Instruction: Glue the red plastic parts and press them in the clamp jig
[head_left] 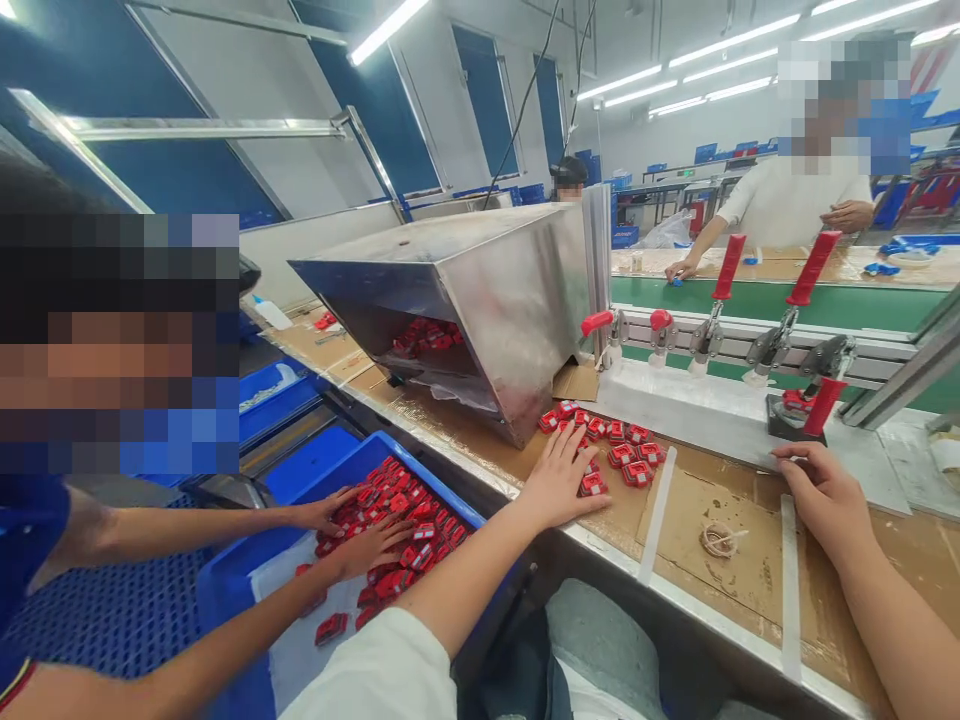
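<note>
My left hand [556, 482] lies palm down with fingers spread over a group of small red plastic parts [637, 472] on the cardboard-covered bench. Its fingertips touch some of them, and the palm hides others. My right hand [829, 500] is beside the black base [795, 418] of a red-handled toggle clamp [825, 405]. Thumb and forefinger point left, loosely bent and a little apart, with nothing visible between them. Between my hands, a small round dish [718, 540] with a thin stick across it sits on stained cardboard.
Several toggle clamps [761, 345] line a rail behind the white block [675, 400]. A metal hood [517, 300] at left holds more red parts. Below it, a co-worker's hands [379, 545] rest on red parts in a blue bin [450, 492]. Another person [787, 205] works opposite.
</note>
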